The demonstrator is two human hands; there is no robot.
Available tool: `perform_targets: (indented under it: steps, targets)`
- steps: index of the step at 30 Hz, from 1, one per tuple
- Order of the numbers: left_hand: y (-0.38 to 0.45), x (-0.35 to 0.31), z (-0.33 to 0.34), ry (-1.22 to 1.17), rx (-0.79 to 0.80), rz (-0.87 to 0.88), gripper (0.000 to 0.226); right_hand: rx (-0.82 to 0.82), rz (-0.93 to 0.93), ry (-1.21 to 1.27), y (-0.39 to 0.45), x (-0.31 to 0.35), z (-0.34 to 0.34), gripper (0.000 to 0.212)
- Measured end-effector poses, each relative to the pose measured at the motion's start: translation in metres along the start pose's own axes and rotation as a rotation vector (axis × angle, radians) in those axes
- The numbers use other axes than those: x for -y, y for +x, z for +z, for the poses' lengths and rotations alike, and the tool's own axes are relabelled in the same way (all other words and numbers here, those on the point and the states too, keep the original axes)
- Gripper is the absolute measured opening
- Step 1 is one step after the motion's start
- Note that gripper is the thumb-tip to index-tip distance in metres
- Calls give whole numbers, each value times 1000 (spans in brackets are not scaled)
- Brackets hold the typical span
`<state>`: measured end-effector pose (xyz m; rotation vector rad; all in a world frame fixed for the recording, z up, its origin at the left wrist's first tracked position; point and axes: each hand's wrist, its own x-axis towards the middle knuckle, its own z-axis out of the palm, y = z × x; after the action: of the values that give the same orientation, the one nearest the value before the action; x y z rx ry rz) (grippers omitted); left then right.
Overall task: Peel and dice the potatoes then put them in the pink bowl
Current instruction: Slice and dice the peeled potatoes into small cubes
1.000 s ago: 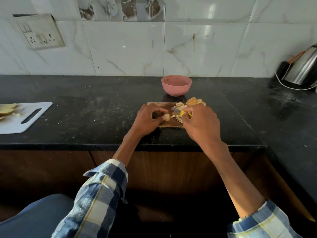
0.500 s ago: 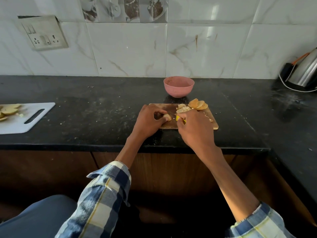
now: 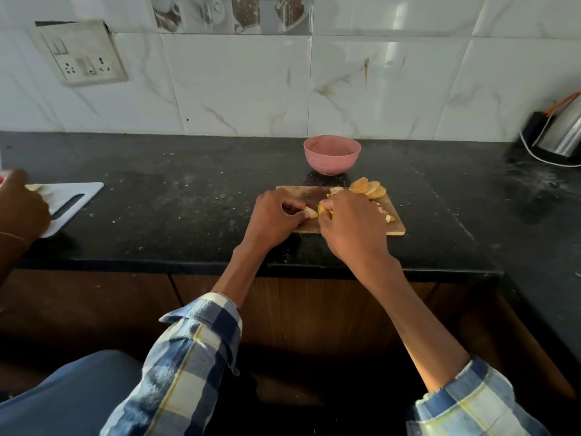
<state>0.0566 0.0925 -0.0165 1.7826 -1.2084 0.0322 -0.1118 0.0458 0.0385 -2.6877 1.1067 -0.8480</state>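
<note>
While left hand [image 3: 272, 218] pinches pale potato piece [image 3: 311, 212], right hand [image 3: 349, 228] grips yellow-handled knife [image 3: 323, 210].

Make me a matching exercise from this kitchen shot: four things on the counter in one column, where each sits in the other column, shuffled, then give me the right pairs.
Things:
1. Round pink bowl
2. Wooden rectangular cutting board
3. White plastic cutting board
4. Shiny steel kettle

Places:
A. Far right, against the tiled wall
B. Under both working hands, near the counter's front edge
C. Far left of the black counter
D. Just behind the wooden board, toward the wall

Pairs: 1-D, 2-B, 3-C, 4-A
</note>
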Motion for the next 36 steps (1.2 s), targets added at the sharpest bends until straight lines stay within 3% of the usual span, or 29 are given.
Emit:
perform_targets:
  steps: [11, 21, 25, 29, 32, 36]
  targets:
    - [5, 4, 2, 87, 24, -44, 8, 102, -34, -58, 0, 7, -10, 30]
    - [6, 2, 1, 115, 35, -3, 11, 118, -46, -60, -22, -7, -31, 18]
    - [14, 3, -3, 233, 139, 51, 19, 50, -4, 24, -27, -12, -38, 23]
    - [23, 1, -6, 223, 356, 130, 39, -30, 9, 51, -27, -15, -40, 25]
    - [33, -3, -10, 259, 432, 137, 32, -45, 23, 78, -23, -19, -41, 25]
    - [36, -4, -13, 287, 326, 59, 12, -57, 57, 93, -18, -26, -34, 30]
